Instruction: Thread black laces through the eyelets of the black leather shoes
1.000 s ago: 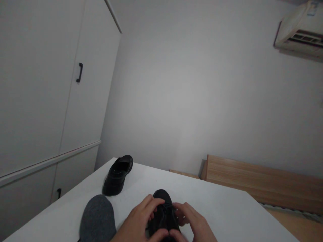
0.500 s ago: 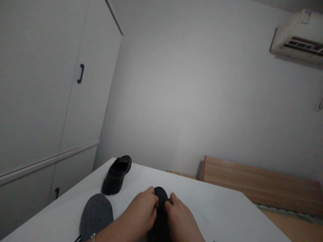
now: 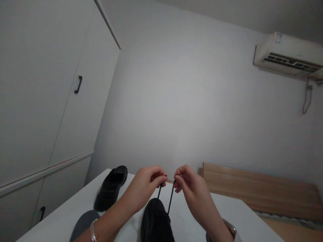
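Tabletop (image 3: 230, 209), laced shoe (image 3: 158, 223) beneath grip (image 3: 147, 183)

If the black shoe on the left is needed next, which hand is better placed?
Probably the left hand: it is nearer that black shoe than the right hand. But each hand pinches black lace, so the left would first have to let go.

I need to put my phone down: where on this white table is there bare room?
The widest bare patch of the white table lies between the right forearm and the table's right edge; a smaller one shows between that forearm and the laced black shoe. The left is crowded: another black shoe, a gray rounded piece and the left forearm.
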A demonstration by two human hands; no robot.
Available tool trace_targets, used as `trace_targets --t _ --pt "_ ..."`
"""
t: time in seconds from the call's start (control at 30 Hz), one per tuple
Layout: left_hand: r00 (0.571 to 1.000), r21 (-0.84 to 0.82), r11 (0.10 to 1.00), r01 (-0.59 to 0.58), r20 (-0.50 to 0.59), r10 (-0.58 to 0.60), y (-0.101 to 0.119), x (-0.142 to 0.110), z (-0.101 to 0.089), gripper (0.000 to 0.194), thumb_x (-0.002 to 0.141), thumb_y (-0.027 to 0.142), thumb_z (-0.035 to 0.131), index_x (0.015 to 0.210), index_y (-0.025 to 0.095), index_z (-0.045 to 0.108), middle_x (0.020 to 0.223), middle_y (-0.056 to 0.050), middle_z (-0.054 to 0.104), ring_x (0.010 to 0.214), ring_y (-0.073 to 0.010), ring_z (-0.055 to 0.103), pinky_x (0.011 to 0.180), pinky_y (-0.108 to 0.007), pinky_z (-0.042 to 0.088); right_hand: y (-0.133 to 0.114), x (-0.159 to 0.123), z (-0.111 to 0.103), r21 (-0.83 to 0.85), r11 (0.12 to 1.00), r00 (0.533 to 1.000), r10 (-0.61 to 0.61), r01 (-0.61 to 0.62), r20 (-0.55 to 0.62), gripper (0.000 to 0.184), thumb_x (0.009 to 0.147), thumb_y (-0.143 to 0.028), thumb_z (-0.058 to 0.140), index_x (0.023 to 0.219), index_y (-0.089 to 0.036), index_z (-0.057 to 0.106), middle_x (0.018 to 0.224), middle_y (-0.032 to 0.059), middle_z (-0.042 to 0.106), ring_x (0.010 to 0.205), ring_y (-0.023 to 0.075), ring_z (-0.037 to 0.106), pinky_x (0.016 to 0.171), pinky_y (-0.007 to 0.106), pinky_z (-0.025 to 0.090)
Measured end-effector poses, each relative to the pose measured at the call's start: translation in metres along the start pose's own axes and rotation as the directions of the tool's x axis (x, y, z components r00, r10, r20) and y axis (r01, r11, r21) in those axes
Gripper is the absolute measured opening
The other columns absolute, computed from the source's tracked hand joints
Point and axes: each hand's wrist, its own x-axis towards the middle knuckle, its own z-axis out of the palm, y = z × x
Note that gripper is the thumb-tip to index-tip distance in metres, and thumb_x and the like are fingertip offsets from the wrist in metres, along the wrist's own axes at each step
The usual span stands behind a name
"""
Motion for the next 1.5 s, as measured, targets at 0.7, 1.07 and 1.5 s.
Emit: trace_targets --t 0.7,1.07,1.5 --pt "0.997 -0.283 0.957 -0.056 -0.072 0.037 -0.019 -0.002 0.014 0.021 0.078 0.034 0.073 0.08 0.013 0.072 0.074 -0.006 0.073 0.071 -0.0183 0.065 0.068 -0.027 0.049 0.009 0.005 0.013 0.489 0.868 0.996 0.069 -0.084 0.048 0.024 0.074 -0.035 0.08 0.089 -0.018 0.071 0.078 0.0002 0.067 0.069 0.0149 0.061 0.067 0.029 0.05" --pt "0.998 -0.314 0.948 -0.059 -0.054 0.044 -0.023 -0.001 0.009 0.015 0.077 0.029 0.072 0.078 0.014 0.069 0.076 -0.003 0.07 0.077 -0.0178 0.064 0.075 -0.029 0.048 0.023 0.005 0.015 0.481 0.867 0.991 0.106 -0.13 0.077 0.029 0.08 -0.045 0.075 0.078 -0.018 0.066 0.076 -0.0003 0.065 0.073 0.014 0.057 0.071 0.028 0.045" --pt "0.939 -0.657 0.736 0.164 -0.124 -0.32 -0.107 -0.035 -0.032 0.039 0.068 0.044 0.084 0.082 0.015 0.062 0.069 0.002 0.064 0.056 -0.0093 0.055 0.059 -0.023 0.047 0.098 -0.039 -0.015 0.716 0.65 0.921 0.389 -0.255 -0.024 0.043 0.069 -0.05 0.084 0.071 -0.017 0.056 0.056 -0.0086 0.048 0.047 0.0056 0.037 0.054 0.022 0.038"
